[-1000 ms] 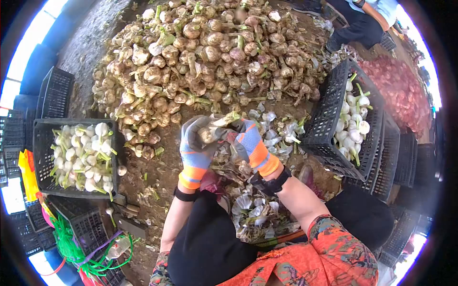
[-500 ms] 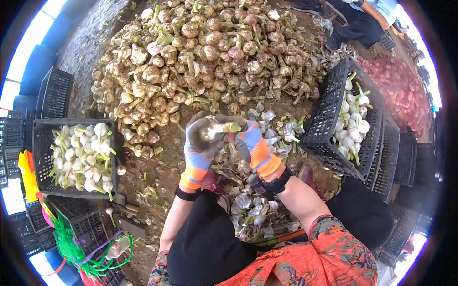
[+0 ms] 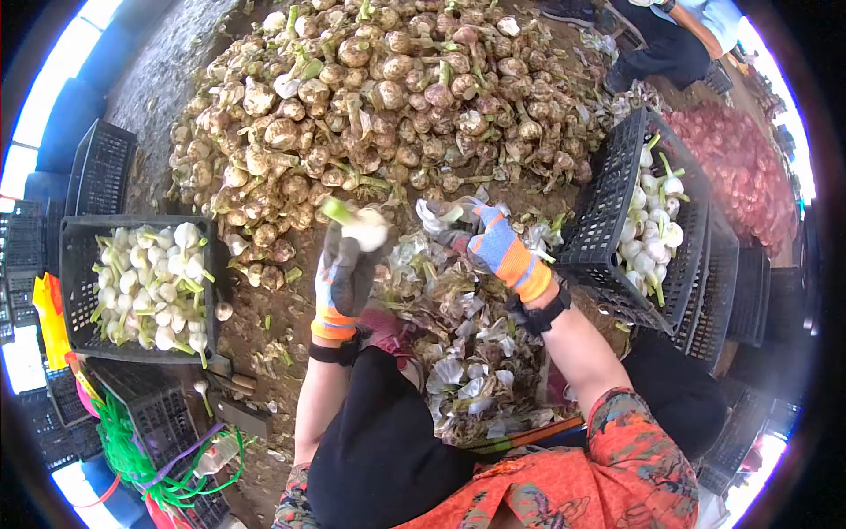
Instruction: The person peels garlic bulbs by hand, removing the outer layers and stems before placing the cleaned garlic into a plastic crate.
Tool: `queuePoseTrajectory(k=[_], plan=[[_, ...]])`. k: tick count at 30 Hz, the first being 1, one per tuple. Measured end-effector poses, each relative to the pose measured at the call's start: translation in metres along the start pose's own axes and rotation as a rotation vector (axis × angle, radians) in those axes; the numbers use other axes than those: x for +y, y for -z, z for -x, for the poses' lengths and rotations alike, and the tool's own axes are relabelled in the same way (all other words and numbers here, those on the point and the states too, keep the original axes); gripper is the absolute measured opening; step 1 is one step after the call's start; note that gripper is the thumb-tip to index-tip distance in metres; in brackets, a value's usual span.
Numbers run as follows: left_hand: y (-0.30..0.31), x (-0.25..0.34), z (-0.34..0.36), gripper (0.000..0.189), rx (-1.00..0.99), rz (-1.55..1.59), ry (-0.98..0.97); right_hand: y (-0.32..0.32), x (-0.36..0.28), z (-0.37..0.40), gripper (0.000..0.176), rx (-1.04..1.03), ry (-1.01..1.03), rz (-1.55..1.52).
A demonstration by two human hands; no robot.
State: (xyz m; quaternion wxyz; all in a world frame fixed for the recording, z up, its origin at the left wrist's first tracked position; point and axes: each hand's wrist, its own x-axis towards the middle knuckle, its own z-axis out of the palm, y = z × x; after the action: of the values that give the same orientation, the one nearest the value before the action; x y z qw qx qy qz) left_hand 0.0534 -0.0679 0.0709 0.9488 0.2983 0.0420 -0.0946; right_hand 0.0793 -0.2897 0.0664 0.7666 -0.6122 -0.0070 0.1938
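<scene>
My left hand [image 3: 342, 280], in a grey, blue and orange work glove, grips a whitish garlic bulb [image 3: 368, 233] whose green stem points up and left. To its right, my gloved right hand [image 3: 495, 249] is closed on loose papery garlic skin [image 3: 441, 217]. A heap of unpeeled, soil-stained garlic [image 3: 388, 93] spreads beyond both hands. Below them, between my feet, lies a pile of discarded skins [image 3: 463, 361].
A black crate [image 3: 79, 348] of cleaned garlic stands at left; another crate [image 3: 599, 207], tilted, holds more at right. A knife-like blade [image 3: 242, 420] lies on the ground near green twine [image 3: 123, 445]. Red net sacks [image 3: 731, 172] and another person's leg [image 3: 661, 62] are at upper right.
My hands have moved apart. The garlic bulb has gone left with my left hand and looks whiter, while my right hand has pulled away rightward holding skin.
</scene>
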Motion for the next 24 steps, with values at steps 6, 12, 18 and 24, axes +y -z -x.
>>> queuePoseTrajectory(k=[6,12,18,24], plan=[[-0.007,-0.014,0.002,0.057,-0.043,-0.279,0.014,-0.026,-0.015,-0.005,0.043,0.034,0.208,0.309],[-0.006,-0.026,0.001,0.075,-0.1,-0.575,-0.036,-0.033,-0.019,-0.015,0.02,-0.05,0.271,0.541],[-0.017,-0.03,0.001,0.069,-0.006,-0.491,-0.169,-0.041,0.02,-0.013,0.027,0.197,0.167,-0.032],[-0.002,-0.016,0.008,0.074,-0.048,-0.564,0.02,-0.038,0.027,-0.01,0.023,0.256,0.28,0.252]])
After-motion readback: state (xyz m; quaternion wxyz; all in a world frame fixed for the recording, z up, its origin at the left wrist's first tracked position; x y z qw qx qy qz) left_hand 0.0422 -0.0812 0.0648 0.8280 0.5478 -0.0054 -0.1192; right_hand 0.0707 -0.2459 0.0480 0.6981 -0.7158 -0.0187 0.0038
